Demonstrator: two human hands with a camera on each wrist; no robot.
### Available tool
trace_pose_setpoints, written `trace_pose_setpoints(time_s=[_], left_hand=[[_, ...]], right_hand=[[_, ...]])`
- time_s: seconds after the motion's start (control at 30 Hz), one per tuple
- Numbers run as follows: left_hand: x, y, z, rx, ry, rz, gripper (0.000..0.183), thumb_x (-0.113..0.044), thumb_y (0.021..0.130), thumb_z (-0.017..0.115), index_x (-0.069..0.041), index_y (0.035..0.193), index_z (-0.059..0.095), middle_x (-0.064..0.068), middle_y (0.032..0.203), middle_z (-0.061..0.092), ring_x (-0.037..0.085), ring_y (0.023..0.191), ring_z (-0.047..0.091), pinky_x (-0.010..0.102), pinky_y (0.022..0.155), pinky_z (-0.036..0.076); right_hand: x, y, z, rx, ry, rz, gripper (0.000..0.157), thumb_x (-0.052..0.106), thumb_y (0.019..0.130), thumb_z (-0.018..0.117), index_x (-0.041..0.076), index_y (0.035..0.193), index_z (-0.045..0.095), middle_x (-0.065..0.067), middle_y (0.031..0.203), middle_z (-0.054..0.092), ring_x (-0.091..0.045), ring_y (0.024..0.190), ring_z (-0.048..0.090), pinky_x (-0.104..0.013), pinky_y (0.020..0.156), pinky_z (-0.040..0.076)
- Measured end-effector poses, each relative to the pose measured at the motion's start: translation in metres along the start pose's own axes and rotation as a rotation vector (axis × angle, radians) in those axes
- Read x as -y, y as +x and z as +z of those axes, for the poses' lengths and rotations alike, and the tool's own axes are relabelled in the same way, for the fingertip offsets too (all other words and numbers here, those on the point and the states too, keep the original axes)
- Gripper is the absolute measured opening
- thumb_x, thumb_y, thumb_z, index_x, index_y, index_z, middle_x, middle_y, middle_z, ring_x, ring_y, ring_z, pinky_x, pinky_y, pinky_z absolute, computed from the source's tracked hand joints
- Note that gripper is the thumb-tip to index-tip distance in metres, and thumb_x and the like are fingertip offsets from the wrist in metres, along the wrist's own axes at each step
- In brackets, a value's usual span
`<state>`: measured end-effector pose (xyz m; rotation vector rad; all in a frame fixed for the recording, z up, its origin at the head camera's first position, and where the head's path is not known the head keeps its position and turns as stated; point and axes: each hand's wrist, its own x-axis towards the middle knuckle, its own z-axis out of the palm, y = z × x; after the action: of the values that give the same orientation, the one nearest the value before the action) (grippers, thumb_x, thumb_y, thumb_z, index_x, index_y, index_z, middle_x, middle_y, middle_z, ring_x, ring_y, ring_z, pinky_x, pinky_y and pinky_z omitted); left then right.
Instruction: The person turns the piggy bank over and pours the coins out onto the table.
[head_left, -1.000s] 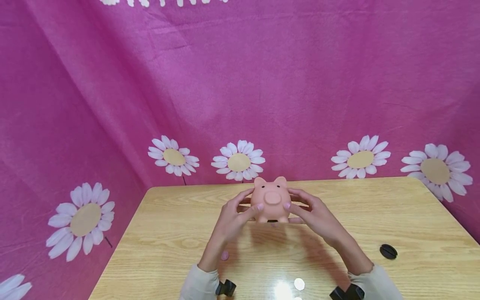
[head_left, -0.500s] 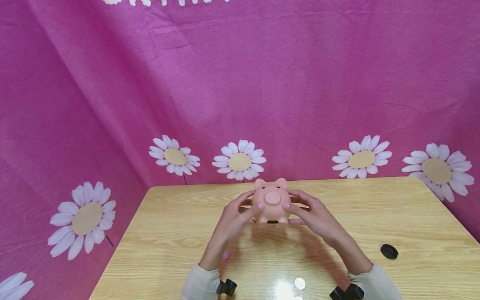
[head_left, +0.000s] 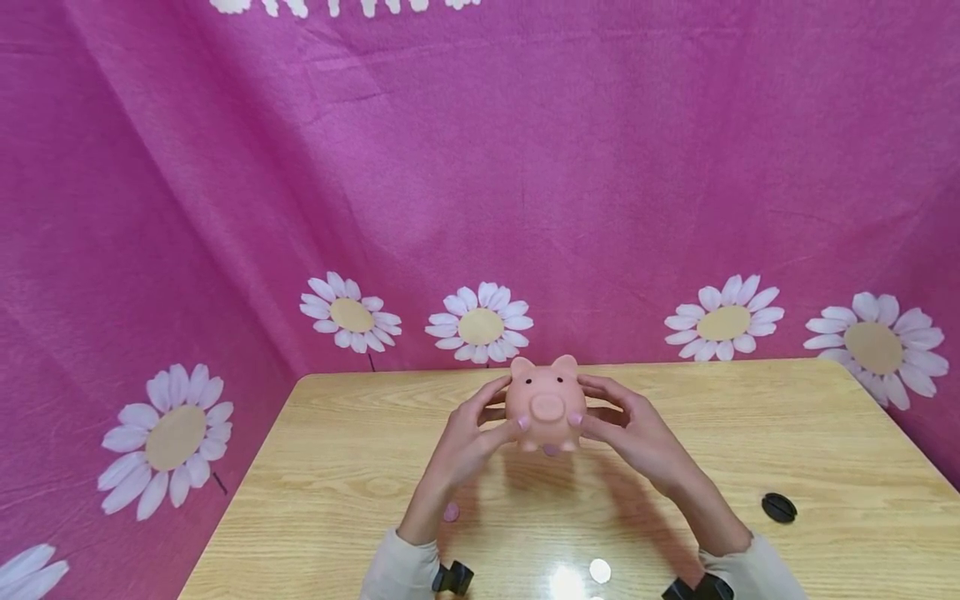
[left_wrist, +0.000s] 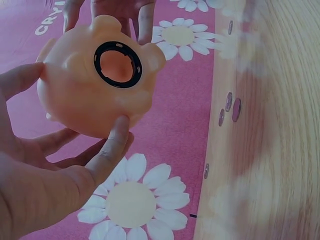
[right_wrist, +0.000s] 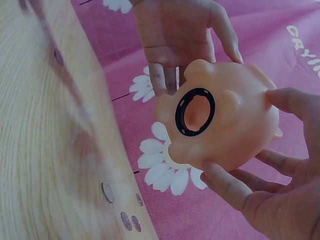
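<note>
A pink piggy bank (head_left: 546, 387) is held above the table, its face toward me in the head view. My left hand (head_left: 461, 442) grips one side, thumb on the front near the snout. On the other side my right hand (head_left: 633, 437) grips it in the same way. Both wrist views show the underside, where a black ring (left_wrist: 96, 62) surrounds an uncovered round hole. The piggy bank's inner wall shows through that hole in the right wrist view. A black oval-looking plug (head_left: 779, 507) lies on the table to the right.
Several coins lie on the wooden table (head_left: 337, 483), among them a pinkish coin (head_left: 451, 511) by the left forearm and a bright round coin (head_left: 600, 571) near the front. A magenta cloth (head_left: 570, 183) with daisies hangs behind and at the left.
The piggy bank has tipped slightly, its snout lower, and the black ring under it has gone from the head view. Both hands keep their grip in nearly the same place.
</note>
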<state>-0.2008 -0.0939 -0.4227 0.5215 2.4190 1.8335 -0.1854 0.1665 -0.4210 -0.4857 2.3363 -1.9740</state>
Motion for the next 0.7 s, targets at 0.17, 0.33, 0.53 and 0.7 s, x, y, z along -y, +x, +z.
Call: trace_pose_setpoints(time_s=[0.17,0.33,0.53,0.7], left_hand=[[-0.003,0.0,-0.001,0.018,-0.05,0.082,0.073,-0.021,0.093,0.079,-0.016,0.16,0.051,0.016,0.154,0.06,0.039,0.134,0.065,0.042,0.103,0.062],[-0.002,0.003,0.0,0.028,-0.091,0.107,0.077,-0.01,0.09,0.083,-0.011,0.159,0.05,0.021,0.155,0.056,0.044,0.137,0.061,0.038,0.101,0.064],[-0.001,0.002,0.0,-0.018,-0.024,0.241,0.079,-0.007,0.086,0.087,-0.011,0.157,0.053,0.017,0.156,0.057,0.041,0.138,0.061,0.036,0.102,0.063],[-0.01,-0.002,-0.005,-0.055,-0.018,0.6,0.088,0.003,0.079,0.088,-0.002,0.157,0.05,0.021,0.161,0.049,0.031,0.149,0.052,0.045,0.11,0.059]], right_hand=[[0.003,0.0,-0.003,-0.009,-0.03,-0.057,0.061,0.012,0.099,0.076,0.006,0.155,0.054,-0.022,0.16,0.052,-0.04,0.134,0.064,-0.025,0.096,0.061],[-0.004,0.003,-0.004,0.02,-0.009,-0.079,0.062,0.011,0.098,0.077,0.007,0.155,0.052,-0.02,0.164,0.047,-0.043,0.14,0.059,-0.028,0.097,0.062],[-0.003,0.002,-0.003,0.018,0.007,-0.173,0.063,0.001,0.097,0.077,0.002,0.154,0.052,-0.021,0.164,0.047,-0.022,0.142,0.06,-0.025,0.103,0.06],[0.01,-0.002,-0.004,0.001,0.063,-0.426,0.073,-0.018,0.084,0.079,-0.004,0.151,0.053,-0.015,0.169,0.043,-0.011,0.151,0.05,-0.029,0.111,0.057]])
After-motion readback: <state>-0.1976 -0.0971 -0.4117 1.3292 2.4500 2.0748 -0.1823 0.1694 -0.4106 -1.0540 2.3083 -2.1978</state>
